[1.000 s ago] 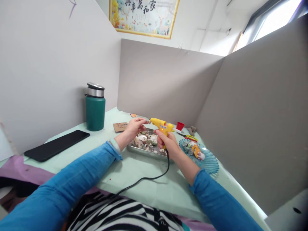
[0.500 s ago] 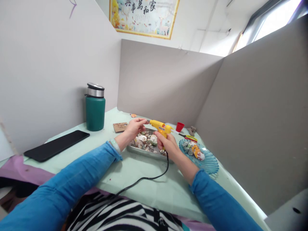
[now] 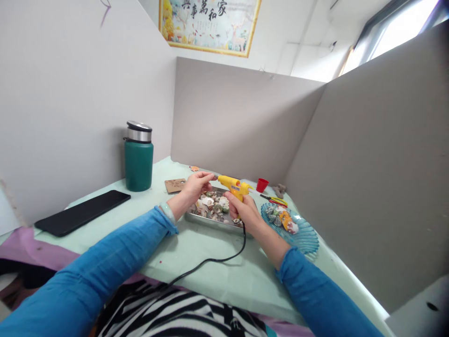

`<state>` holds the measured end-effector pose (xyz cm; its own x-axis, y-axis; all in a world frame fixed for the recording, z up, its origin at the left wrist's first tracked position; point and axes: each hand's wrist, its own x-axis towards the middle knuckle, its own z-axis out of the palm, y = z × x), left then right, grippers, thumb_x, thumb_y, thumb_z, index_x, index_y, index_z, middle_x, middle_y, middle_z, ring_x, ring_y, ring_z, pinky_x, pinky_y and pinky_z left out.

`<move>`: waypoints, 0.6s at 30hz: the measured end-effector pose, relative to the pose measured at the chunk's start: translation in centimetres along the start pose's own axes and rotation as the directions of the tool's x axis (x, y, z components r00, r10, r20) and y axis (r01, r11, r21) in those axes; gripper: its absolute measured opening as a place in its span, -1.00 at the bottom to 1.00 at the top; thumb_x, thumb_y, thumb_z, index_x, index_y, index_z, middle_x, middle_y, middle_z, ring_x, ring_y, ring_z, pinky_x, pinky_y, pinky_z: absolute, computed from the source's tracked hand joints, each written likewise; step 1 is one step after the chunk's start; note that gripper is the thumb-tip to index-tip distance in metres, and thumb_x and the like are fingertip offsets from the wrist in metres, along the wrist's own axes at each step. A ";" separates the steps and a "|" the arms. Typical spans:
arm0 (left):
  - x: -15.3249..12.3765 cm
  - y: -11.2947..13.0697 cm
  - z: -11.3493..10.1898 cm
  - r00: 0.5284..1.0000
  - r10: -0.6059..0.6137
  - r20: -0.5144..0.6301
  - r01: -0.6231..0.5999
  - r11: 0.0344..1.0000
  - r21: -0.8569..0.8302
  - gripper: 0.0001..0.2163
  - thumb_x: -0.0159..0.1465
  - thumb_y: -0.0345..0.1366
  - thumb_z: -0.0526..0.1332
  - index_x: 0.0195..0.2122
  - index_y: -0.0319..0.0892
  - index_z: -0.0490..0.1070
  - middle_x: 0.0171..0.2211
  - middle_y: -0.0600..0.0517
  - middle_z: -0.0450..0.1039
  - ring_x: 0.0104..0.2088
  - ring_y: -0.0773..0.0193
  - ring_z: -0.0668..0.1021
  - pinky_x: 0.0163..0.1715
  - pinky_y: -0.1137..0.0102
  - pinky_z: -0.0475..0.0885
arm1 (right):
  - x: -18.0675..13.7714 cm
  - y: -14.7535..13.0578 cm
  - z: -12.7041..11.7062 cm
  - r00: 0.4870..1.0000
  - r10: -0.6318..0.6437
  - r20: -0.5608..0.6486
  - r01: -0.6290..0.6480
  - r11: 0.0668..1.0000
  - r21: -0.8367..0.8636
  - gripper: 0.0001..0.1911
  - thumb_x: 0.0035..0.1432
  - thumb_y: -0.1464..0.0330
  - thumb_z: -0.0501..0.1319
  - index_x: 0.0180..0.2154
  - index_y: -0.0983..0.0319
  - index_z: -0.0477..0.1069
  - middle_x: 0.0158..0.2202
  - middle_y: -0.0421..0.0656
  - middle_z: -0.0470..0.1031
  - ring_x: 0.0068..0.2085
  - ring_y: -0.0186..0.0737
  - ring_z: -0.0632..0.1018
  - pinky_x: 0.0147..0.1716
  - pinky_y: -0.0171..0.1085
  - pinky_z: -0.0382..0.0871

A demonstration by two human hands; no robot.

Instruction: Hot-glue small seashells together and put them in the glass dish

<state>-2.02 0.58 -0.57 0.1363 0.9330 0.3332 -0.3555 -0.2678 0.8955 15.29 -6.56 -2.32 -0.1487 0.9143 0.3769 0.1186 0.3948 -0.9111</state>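
Note:
My right hand (image 3: 245,210) is wrapped around the handle of a yellow glue gun (image 3: 228,182), whose nozzle points left. A white glue stick (image 3: 255,191) sticks out of its back end, and a black cord (image 3: 210,260) runs from the handle down to the table's front edge. At the nozzle, my left hand (image 3: 197,186) is closed in a pinch; whatever its fingertips hold is too small to make out. Below both hands lies a metal tray (image 3: 213,223) with many shells (image 3: 210,206) in it, partly hidden by my hands.
A blue glass plate (image 3: 307,238) with shells stands right, near scissors (image 3: 278,201) and a red cup (image 3: 262,185). Brown card (image 3: 174,186) lies behind my left hand. Further left are a green flask (image 3: 139,164) and a black phone-like slab (image 3: 84,213). Grey partitions (image 3: 245,112) surround the table.

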 end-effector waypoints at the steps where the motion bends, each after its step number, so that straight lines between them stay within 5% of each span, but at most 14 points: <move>1: 0.0 0.0 0.0 1.000 -0.001 0.000 0.001 1.000 0.001 -0.72 -0.02 -0.21 0.36 -0.34 -0.28 0.44 -0.34 -0.03 0.49 -0.62 0.51 0.39 -0.58 0.51 0.33 | 0.0 0.1 0.0 1.000 -0.003 0.001 0.003 1.000 -0.004 -0.56 0.06 0.02 0.16 -0.64 0.21 0.26 -0.78 -0.30 0.15 -0.70 -0.42 0.20 -0.68 -0.36 0.09; 18: 0.0 0.1 0.0 1.000 0.001 -0.001 -0.001 1.000 0.013 -0.72 -0.01 -0.21 0.36 -0.33 -0.29 0.45 -0.33 -0.06 0.50 -0.61 0.51 0.39 -0.57 0.51 0.33 | 0.1 0.5 -0.2 1.000 -0.010 -0.015 0.010 1.000 -0.013 -0.51 0.07 0.04 0.16 -0.69 0.20 0.18 -0.78 -0.29 0.13 -0.69 -0.42 0.20 -0.67 -0.36 0.10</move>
<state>-2.03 0.54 -0.53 0.1348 0.9331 0.3333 -0.3438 -0.2714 0.8990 15.48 -6.27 -2.67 -0.1350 0.9114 0.3887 0.1302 0.4052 -0.9049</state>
